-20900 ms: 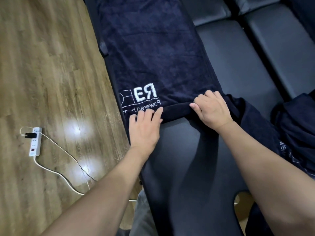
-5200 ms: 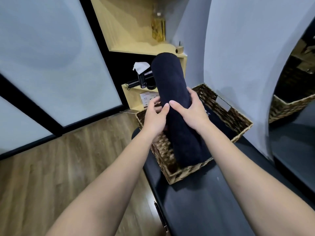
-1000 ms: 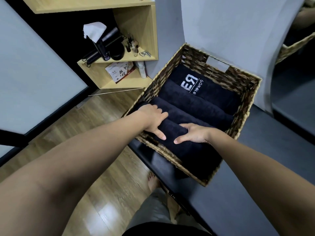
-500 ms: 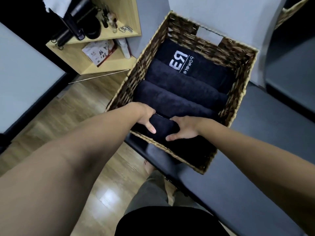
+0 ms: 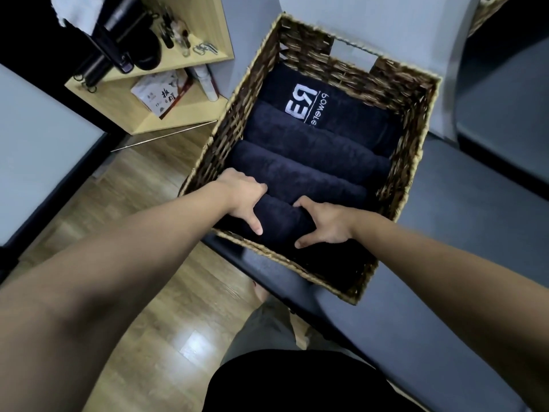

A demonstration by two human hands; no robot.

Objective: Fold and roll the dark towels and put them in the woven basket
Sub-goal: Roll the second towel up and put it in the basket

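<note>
The woven basket [image 5: 414, 132] stands on a dark padded bench [image 5: 451, 263] against the wall. Several rolled dark towels lie side by side in it; the farthest one [image 5: 341, 114] shows a white logo. The nearest rolled towel [image 5: 282, 224] sits against the basket's front wall. My left hand [image 5: 243, 200] grips its left part, fingers tucked behind it and thumb down the front. My right hand [image 5: 326, 224] grips it just to the right in the same way.
A light wooden shelf unit [image 5: 175, 111] with bottles, a booklet and dark tools stands at the upper left on the wooden floor [image 5: 154, 322]. A grey wall [image 5: 386, 22] rises behind the basket. My legs show at the bottom.
The rolled towel was carried to the basket and laid at its front. Over the last second my hands have closed round it, fingers sliding behind the roll.
</note>
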